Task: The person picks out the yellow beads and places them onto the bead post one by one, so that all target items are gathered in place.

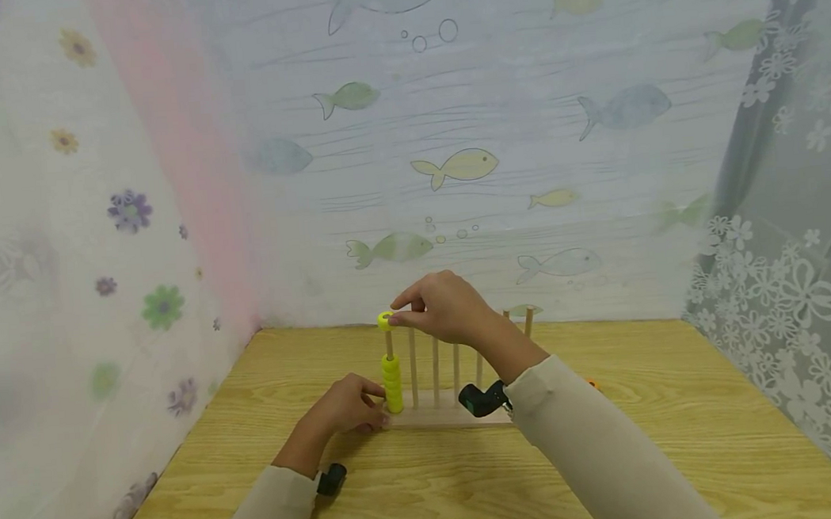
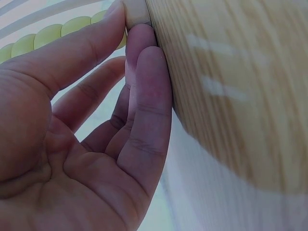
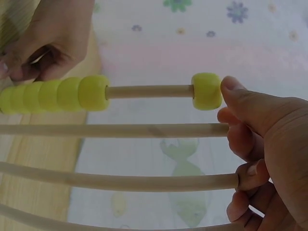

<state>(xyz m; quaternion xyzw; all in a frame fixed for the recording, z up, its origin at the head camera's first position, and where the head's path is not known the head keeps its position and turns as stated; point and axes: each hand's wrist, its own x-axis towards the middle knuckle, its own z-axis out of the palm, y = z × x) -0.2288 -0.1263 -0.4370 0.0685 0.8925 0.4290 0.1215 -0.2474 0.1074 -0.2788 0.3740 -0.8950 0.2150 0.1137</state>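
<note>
A wooden peg rack stands on the table, with upright pegs along its base. Several yellow beads are stacked low on its leftmost peg. One more yellow bead sits round the top of that same peg, apart from the stack. My right hand is at this top bead, the thumb tip at its upper edge and the index finger off it. Its other fingers touch neighbouring peg tips in the right wrist view. With thumb and fingers, my left hand grips the left end of the base.
An orange thing shows partly behind the right forearm. The wood-grain table meets a fish-print curtain at the back. Flowered curtains hang at left and right. A black wrist camera partly hides the rack.
</note>
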